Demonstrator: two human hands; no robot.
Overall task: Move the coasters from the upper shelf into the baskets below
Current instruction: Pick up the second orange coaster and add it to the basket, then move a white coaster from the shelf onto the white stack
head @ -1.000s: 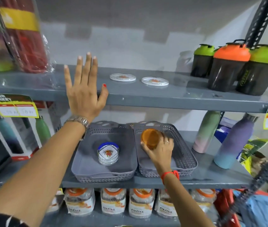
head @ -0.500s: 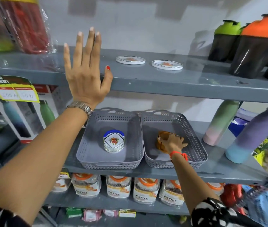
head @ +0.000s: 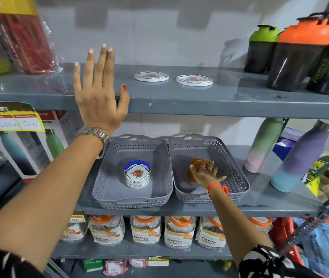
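While the right hand fingers grip an amber coaster, the left hand is splayed.

A shop aisle with stocked metal shelving

Grey slotted-angle shelves carry goods in multiples: shaker bottles with green and orange lids, pastel flasks, boxed bottles, and a row of identical labelled jars. Yellow price tags headed "SUPER MARKET" with handwritten figures hang from the shelf edges.
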